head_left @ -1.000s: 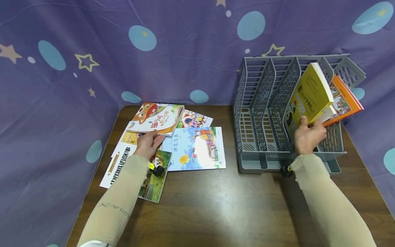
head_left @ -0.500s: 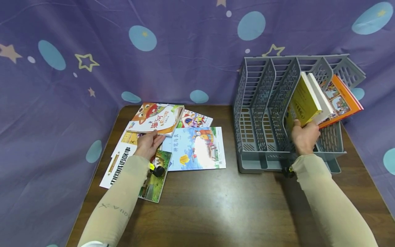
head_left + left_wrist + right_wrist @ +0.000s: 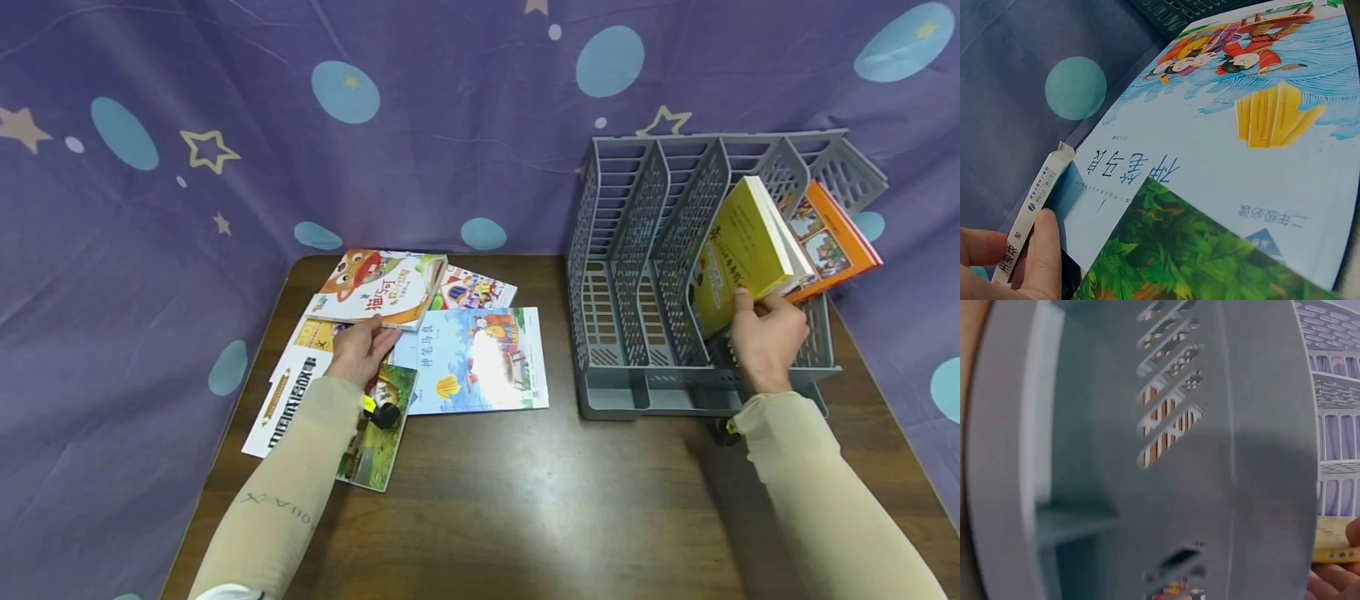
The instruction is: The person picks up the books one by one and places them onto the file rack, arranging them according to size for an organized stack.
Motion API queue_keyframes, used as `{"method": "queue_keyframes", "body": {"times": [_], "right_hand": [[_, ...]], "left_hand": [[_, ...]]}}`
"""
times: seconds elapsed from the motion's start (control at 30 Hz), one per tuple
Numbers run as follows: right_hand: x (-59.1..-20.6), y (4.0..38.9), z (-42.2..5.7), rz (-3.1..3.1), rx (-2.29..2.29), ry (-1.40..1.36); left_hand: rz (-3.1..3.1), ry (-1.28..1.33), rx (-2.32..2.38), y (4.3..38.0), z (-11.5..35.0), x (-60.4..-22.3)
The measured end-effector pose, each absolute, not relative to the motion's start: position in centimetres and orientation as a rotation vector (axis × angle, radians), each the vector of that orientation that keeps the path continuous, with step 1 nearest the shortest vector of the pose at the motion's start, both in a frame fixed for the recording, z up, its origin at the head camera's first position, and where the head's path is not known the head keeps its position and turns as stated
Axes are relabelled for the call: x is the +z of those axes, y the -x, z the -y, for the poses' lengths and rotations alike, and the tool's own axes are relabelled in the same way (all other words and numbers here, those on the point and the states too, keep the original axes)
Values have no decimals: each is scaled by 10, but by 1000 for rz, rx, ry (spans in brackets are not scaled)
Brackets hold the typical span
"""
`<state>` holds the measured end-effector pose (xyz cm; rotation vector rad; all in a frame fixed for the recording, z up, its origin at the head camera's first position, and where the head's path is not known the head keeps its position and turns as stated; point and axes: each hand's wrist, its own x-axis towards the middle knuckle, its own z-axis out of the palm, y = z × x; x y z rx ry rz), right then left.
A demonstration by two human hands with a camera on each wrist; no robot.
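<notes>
My left hand [image 3: 362, 352] pinches the lower edge of a white picture book [image 3: 401, 283] with an orange cartoon animal on its cover. In the left wrist view that hand's fingers [image 3: 1044, 256] lie against the book's narrow spine [image 3: 1034, 203]. The book rests on a loose pile at the left. My right hand [image 3: 768, 340] grips the bottom of a yellow book [image 3: 738, 254], thumb on its cover, within a grey file rack [image 3: 607, 380]. A white-paged block stands right behind the yellow book. In the right wrist view only a corner of the yellow book [image 3: 1332, 534] shows.
A blue picture book [image 3: 450, 392], a green-covered book [image 3: 386, 450] and a white book with black lettering [image 3: 281, 408] lie spread on the wooden table [image 3: 540, 517]. An orange book [image 3: 843, 242] leans in the rack's right compartment. A purple curtain [image 3: 480, 167] hangs behind.
The yellow book has first dropped lower into the rack, then tilted so its cover faces me more. My right hand has shifted slightly right. My left hand has stayed still.
</notes>
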<state>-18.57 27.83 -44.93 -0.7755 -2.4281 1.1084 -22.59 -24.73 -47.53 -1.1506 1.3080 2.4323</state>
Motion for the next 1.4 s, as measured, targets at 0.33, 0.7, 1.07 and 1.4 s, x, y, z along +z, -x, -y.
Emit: {"method": "queue_keyframes", "body": {"times": [0.33,0.7,1.07,1.4], "right_hand": [[-446,159,-288,2308,1193,674],[-439,139,-281,2329,1172,570],[-437,129,-267,2314,1232,445],[-431,124,-256,2317,1189,333]], "left_hand": [[-1304,1170,2431,229,247,-475],[-1303,1160,2436,231,247,-475],[-1379,1212,2392,222,246,-467],[-1643,1143,2353,215,240,-461]]}}
